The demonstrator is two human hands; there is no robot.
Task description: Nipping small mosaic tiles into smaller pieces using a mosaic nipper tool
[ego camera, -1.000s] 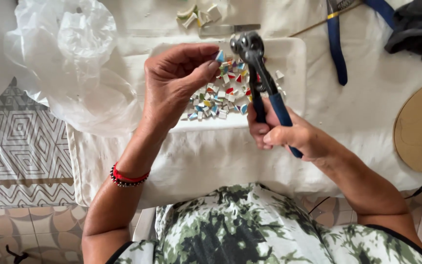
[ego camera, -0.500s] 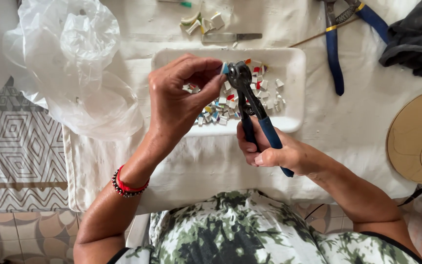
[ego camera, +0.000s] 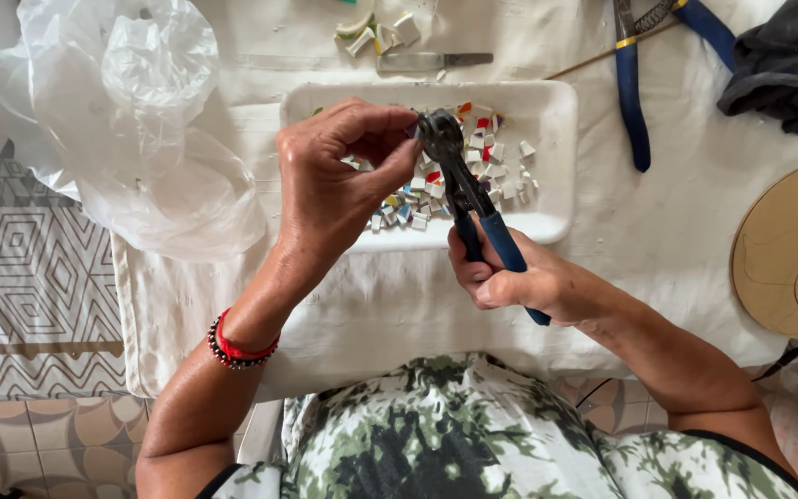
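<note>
My right hand point(ego camera: 528, 282) grips the blue handles of a pair of wheeled tile nippers point(ego camera: 459, 180), whose dark head points up over a white tray. My left hand point(ego camera: 339, 180) pinches something small against the nipper head; the piece itself is hidden by my fingers. The white tray point(ego camera: 551, 120) holds several small coloured tile chips point(ego camera: 496, 152), lying under and right of the nipper head. A red and black beaded bracelet sits on my left wrist.
A crumpled clear plastic bag point(ego camera: 131, 129) lies at the left on the white cloth. Behind the tray are a flat metal blade point(ego camera: 431, 61) and some tile scraps point(ego camera: 376, 32). Blue-handled pliers point(ego camera: 634, 92), a dark cloth point(ego camera: 791, 60) and a round wooden board point(ego camera: 796, 249) lie right.
Both hands and the nippers have stayed together over the tray. My left fingers have closed in tighter on the nipper head, and the view has shifted slightly.
</note>
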